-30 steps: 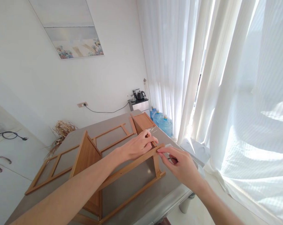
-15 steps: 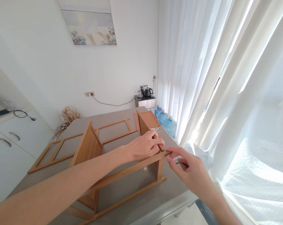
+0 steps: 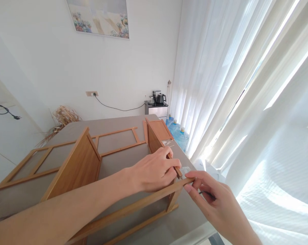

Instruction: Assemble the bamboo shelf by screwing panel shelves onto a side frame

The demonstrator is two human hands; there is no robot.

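Observation:
My left hand [image 3: 160,166] is closed around the top edge of an upright wooden panel [image 3: 154,136]. At that panel's near end, my right hand [image 3: 212,197] pinches the tip of a long wooden rail [image 3: 133,207] between thumb and fingers. A small gap shows between panel and rail, with a thin pin-like bit in it. Something thin and dark [image 3: 202,193] pokes out from under my right hand's curled fingers; its kind is unclear. On the left, a second upright panel [image 3: 74,163] belongs to the same wooden frame. My left forearm hides part of the frame.
The frame lies on a table with a grey cover [image 3: 123,119]. A flat wooden panel [image 3: 160,129] rests at the far right corner. Beyond are a black kettle [image 3: 160,98] on a stand, blue water bottles [image 3: 178,132] and white curtains [image 3: 210,68]. Dried stalks [image 3: 64,115] are at the left.
The rail's end has come slightly away from the panel's end, opening a gap. Both hands keep their grip. My view has tilted down and moved closer.

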